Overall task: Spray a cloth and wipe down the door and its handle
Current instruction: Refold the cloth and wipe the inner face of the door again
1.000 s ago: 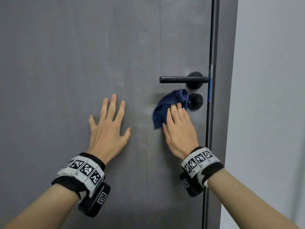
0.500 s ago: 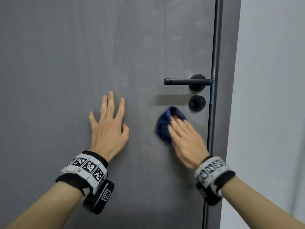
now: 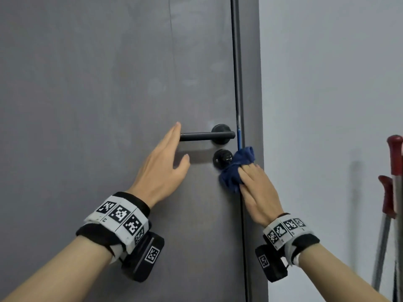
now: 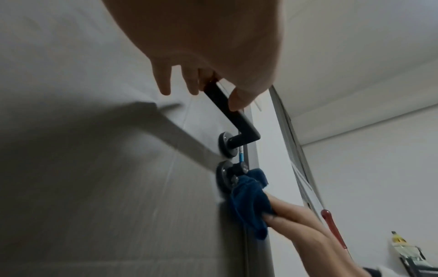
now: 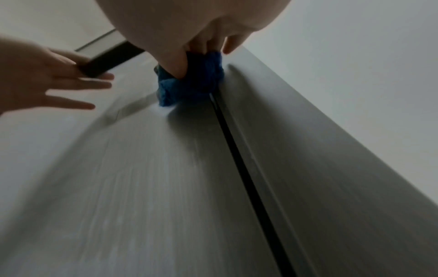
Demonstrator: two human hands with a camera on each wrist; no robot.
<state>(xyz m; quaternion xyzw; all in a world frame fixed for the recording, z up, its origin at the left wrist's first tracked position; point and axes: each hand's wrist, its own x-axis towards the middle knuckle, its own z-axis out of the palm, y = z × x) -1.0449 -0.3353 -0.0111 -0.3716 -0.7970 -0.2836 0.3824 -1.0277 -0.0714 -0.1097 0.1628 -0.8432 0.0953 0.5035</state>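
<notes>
The grey door [image 3: 109, 94] has a black lever handle [image 3: 207, 136] and a round lock knob [image 3: 222, 159] under it. My left hand [image 3: 177, 144] is at the handle's free end with fingers straight and thumb spread below; in the left wrist view the handle [image 4: 237, 120] runs between fingers and thumb, not gripped. My right hand [image 3: 247, 171] grips a bunched blue cloth [image 3: 237, 166] and presses it on the door's edge right of the knob. In the right wrist view thumb and fingers pinch the cloth [image 5: 192, 82].
The dark gap and grey door frame [image 3: 250, 83] run just right of the cloth, then a white wall [image 3: 327, 83]. Red-handled metal poles [image 3: 394, 153] lean on the wall at far right. A small rack with a bottle [image 4: 403, 243] hangs low on that wall.
My left hand left its flat rest on the door and moved up right to the handle's end. My right hand carried the cloth right, from below the handle to the door's edge beside the knob.
</notes>
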